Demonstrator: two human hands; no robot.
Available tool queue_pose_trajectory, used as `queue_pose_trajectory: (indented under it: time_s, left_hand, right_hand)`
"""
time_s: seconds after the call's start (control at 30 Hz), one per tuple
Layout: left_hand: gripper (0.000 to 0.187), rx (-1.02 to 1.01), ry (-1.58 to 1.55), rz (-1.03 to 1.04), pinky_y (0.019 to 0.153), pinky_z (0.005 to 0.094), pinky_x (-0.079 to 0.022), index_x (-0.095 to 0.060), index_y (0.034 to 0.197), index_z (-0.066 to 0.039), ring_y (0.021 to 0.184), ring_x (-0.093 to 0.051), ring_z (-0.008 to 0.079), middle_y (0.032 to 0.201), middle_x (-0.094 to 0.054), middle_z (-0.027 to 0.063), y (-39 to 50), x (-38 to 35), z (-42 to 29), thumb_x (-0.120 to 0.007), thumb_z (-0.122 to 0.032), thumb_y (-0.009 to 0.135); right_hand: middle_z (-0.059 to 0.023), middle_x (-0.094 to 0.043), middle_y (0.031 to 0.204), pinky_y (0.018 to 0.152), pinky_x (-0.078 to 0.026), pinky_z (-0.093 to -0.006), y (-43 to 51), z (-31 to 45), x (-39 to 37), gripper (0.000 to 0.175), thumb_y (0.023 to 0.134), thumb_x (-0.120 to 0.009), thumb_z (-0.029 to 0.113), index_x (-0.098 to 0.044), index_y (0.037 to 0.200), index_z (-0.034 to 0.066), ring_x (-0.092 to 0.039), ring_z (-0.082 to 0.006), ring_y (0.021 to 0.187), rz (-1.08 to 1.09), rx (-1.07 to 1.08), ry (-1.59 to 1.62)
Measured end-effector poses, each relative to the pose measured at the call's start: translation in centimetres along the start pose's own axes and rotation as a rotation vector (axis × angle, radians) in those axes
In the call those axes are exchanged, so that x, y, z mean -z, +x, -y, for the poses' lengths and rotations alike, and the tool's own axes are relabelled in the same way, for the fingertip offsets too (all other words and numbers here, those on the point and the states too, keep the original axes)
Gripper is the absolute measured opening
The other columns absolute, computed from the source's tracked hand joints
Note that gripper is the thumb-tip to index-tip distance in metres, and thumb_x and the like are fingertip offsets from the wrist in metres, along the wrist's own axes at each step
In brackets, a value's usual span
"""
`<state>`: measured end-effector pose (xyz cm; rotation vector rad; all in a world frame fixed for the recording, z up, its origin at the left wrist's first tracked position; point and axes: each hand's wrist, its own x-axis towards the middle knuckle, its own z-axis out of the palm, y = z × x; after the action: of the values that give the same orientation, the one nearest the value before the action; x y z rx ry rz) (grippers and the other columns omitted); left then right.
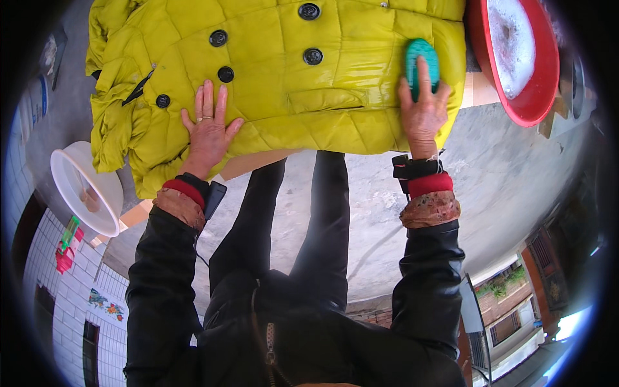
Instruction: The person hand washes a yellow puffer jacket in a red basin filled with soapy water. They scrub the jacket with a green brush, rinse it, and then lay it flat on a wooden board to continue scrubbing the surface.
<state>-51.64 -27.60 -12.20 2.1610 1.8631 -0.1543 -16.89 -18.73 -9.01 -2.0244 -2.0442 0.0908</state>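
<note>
A yellow-green quilted puffer jacket [271, 53] with large black buttons lies spread out before me. My left hand [209, 126] presses flat on its front, fingers apart, just below one of the buttons. Toward the right end of the jacket, my right hand [425, 113] grips a green scrubbing brush [421, 63] held against the fabric; its bristles are hidden beneath it. The cloth around the brush looks wet and shiny. Between the two hands runs a pocket with a welt flap [326, 100].
A red plastic basin [537, 92] of foamy water stands at the right, close to the jacket's end. On the left is a white plastic bucket [113, 186]. Bare concrete floor [503, 159] surrounds my legs, and a white tiled wall [72, 300] rises at lower left.
</note>
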Motion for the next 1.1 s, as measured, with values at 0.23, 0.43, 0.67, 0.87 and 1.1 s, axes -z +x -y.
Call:
queue_pose_trajectory:
  time_s: [0.23,0.43,0.67,0.87,1.1]
  left_hand:
    - [0.077,-0.031,0.011,0.008,0.099,0.0687,-0.015,-0.019,0.149,-0.015,0.143,-0.011,0.0280,0.157,-0.006,0.0104,0.3,0.2,-0.1,-0.054,-0.046,0.088]
    - [0.076,-0.010,0.006,-0.016,0.098,0.0690,-0.017,-0.022,0.149,-0.016,0.143,-0.013,0.0269,0.157,-0.008,0.0102,0.2,0.2,-0.1,-0.055,-0.047,0.088]
    - [0.077,-0.026,-0.016,-0.033,0.098,0.0696,-0.017,-0.021,0.149,-0.017,0.143,-0.012,0.0264,0.157,-0.007,0.0091,0.3,0.3,-0.2,-0.055,-0.047,0.088]
    - [0.077,-0.031,-0.009,-0.051,0.098,0.0705,-0.017,-0.020,0.149,-0.017,0.143,-0.010,0.0264,0.157,-0.007,0.0090,0.2,-0.1,-0.1,-0.054,-0.048,0.088]
    - [0.077,-0.008,-0.002,-0.007,0.098,0.0709,-0.016,-0.019,0.150,-0.017,0.144,-0.009,0.0265,0.157,-0.006,0.0086,0.2,0.0,-0.1,-0.052,-0.049,0.089]
  right_hand:
    - [-0.0116,-0.051,0.084,0.060,-0.048,-0.0380,-5.2,11.1,-5.2,0.059,0.075,-0.073,0.025,-0.054,0.130,0.0293,-0.053,-0.0257,0.077,0.178,0.339,0.365]
    - [-0.0118,-0.046,0.085,0.044,-0.042,-0.0329,0.1,0.0,0.1,0.057,0.074,-0.073,0.026,-0.056,0.128,0.0278,-0.049,-0.0230,0.060,-0.062,0.032,-0.073]
    - [-0.0064,-0.045,0.078,0.052,-0.045,-0.0332,-6.6,8.2,0.1,0.055,0.072,-0.071,0.025,-0.059,0.125,0.0306,-0.052,-0.0214,0.065,0.440,0.279,0.309]
    - [-0.0069,-0.045,0.080,0.041,-0.039,-0.0315,-5.1,-0.9,1.4,0.055,0.073,-0.075,0.031,-0.059,0.125,0.0303,-0.045,-0.0198,0.053,0.100,0.118,0.084]
    - [-0.0072,-0.047,0.081,0.055,-0.047,-0.0339,-7.7,8.1,-0.8,0.063,0.068,-0.075,0.028,-0.057,0.128,0.0334,-0.053,-0.0228,0.065,0.285,0.311,0.309]
